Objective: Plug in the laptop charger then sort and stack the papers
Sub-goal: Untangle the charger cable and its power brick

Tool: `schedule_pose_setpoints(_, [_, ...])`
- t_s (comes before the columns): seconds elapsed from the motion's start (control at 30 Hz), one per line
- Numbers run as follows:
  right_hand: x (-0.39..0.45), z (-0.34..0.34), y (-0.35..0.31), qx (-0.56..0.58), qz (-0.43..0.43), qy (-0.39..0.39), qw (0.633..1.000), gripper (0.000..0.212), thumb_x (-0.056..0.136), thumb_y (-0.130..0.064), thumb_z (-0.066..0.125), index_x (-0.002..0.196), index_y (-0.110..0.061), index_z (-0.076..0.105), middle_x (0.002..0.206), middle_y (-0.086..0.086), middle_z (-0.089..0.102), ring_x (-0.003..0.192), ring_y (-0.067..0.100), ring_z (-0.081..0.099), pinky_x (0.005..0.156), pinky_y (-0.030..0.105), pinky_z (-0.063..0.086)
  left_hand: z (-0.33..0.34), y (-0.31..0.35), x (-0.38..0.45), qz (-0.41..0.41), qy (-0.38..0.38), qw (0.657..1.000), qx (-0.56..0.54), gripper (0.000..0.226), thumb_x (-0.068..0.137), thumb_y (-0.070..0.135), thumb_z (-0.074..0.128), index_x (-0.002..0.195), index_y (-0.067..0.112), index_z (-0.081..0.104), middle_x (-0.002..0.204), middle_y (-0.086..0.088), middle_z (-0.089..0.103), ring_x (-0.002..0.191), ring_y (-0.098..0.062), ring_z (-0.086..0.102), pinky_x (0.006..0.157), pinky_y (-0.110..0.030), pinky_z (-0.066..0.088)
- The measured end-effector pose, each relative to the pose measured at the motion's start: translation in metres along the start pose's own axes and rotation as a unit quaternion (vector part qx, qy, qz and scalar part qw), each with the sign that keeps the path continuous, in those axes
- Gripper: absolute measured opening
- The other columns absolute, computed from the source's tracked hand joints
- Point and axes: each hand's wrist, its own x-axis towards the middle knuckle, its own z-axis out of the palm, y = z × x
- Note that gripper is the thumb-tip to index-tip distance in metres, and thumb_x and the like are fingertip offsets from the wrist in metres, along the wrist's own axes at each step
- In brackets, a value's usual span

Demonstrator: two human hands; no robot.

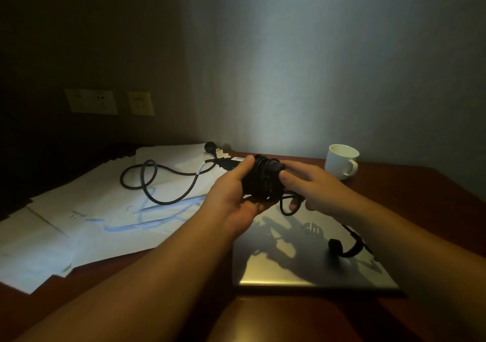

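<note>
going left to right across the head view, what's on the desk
papers → wall plug → left hand → charger brick → right hand → white mug

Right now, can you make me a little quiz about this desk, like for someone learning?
1. True or false: the laptop is closed.
2. What do both hands hold? A) cup B) charger C) papers
3. Fill in: the wall plug lies on the ____.

Key: 1. True. 2. B: the left hand and right hand grip the charger, with its cord wound round it. The cup stands apart at the back. 3. Papers.
</note>
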Motion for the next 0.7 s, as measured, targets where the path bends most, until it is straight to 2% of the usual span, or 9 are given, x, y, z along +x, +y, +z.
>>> schedule_pose_setpoints(0.13, [0.0,0.003,0.007,0.003,0.013,0.042,0.999,0.057,0.074,-0.086,0.029,0.13,-0.074,0.027,0.152,-0.011,0.033,0.097,0.019,0.068,0.065,0.026,0.047,0.002,0.001,0.008,0.028,0.012,1.0,-0.001,0.042,0.089,0.028,0.071,0.124,0.01,0.06,0.117,-0.021,0.068,0.104,-0.042,0.067,0.075,-0.058,0.059])
schedule_pose_setpoints(0.2, [0.001,0.005,0.011,0.01,0.01,0.054,0.998,0.058,0.071,-0.093,0.023,0.128,-0.082,0.015,0.164,-0.005,0.015,0.121,0.036,0.058,0.074,0.037,0.048,0.002,0.002,0.011,0.033,0.016,0.999,-0.01,0.04,0.09,0.029,0.07,0.124,0.01,0.06,0.114,-0.02,0.07,0.102,-0.042,0.068,0.081,-0.061,0.057])
schedule_pose_setpoints(0.23, [0.001,0.006,0.013,0.022,0.011,0.061,0.998,0.052,0.074,-0.09,0.021,0.125,-0.085,0.011,0.165,-0.003,0.013,0.121,0.037,0.058,0.077,0.042,0.05,0.001,0.002,0.012,0.035,0.015,0.999,-0.014,0.04,0.09,0.029,0.07,0.124,0.011,0.06,0.111,-0.02,0.071,0.101,-0.041,0.068,0.083,-0.061,0.056])
schedule_pose_setpoints(0.3, [-0.003,0.009,0.01,0.039,0.014,0.078,0.996,0.038,0.08,-0.083,0.017,0.115,-0.09,0.006,0.161,0.001,0.025,0.094,0.027,0.071,0.077,0.042,0.055,0.0,0.003,0.014,0.043,0.018,0.999,-0.016,0.039,0.09,0.029,0.07,0.124,0.011,0.06,0.106,-0.018,0.073,0.098,-0.04,0.07,0.081,-0.061,0.057])
schedule_pose_setpoints(0.37, [-0.006,0.011,0.009,0.047,0.018,0.097,0.994,0.045,0.08,-0.078,0.017,0.124,-0.083,0.007,0.149,0.001,0.042,0.071,0.025,0.069,0.07,0.035,0.052,0.0,0.004,0.016,0.052,0.025,0.998,-0.021,0.043,0.088,0.025,0.072,0.126,0.01,0.059,0.105,-0.018,0.073,0.096,-0.039,0.07,0.073,-0.06,0.059])
schedule_pose_setpoints(0.43, [-0.006,0.012,0.013,0.037,0.02,0.12,0.992,0.064,0.083,-0.072,0.021,0.145,-0.061,0.01,0.137,-0.003,0.047,0.076,0.023,0.063,0.075,0.034,0.05,0.001,0.005,0.018,0.059,0.03,0.997,-0.037,0.061,0.079,0.019,0.077,0.134,0.011,0.052,0.109,-0.02,0.072,0.096,-0.041,0.07,0.064,-0.058,0.059])
schedule_pose_setpoints(0.53, [-0.009,0.012,0.016,-0.05,0.008,0.135,0.99,0.067,0.088,-0.065,0.034,0.15,-0.045,0.019,0.125,-0.011,0.056,0.112,0.014,0.057,0.094,0.037,0.046,0.001,0.006,0.021,0.078,0.044,0.995,-0.041,0.083,0.07,0.013,0.082,0.143,0.018,0.042,0.115,-0.021,0.069,0.097,-0.041,0.071,0.067,-0.059,0.059])
schedule_pose_setpoints(0.63, [-0.011,0.013,0.019,-0.137,-0.006,0.152,0.979,0.065,0.091,-0.058,0.052,0.147,-0.045,0.023,0.099,-0.001,0.069,0.091,0.017,0.066,0.081,0.037,0.058,-0.001,0.003,0.024,0.098,0.056,0.994,-0.005,0.075,0.084,0.008,0.076,0.145,0.023,0.035,0.118,-0.019,0.065,0.095,-0.037,0.069,0.082,-0.061,0.057])
schedule_pose_setpoints(0.7, [-0.011,0.015,0.016,-0.164,-0.017,0.174,0.971,0.064,0.089,-0.056,0.06,0.144,-0.045,0.028,0.112,-0.006,0.067,0.095,0.017,0.065,0.083,0.038,0.059,-0.003,0.002,0.024,0.1,0.056,0.993,0.02,0.073,0.086,0.008,0.074,0.146,0.02,0.035,0.12,-0.017,0.064,0.095,-0.036,0.069,0.086,-0.061,0.056])
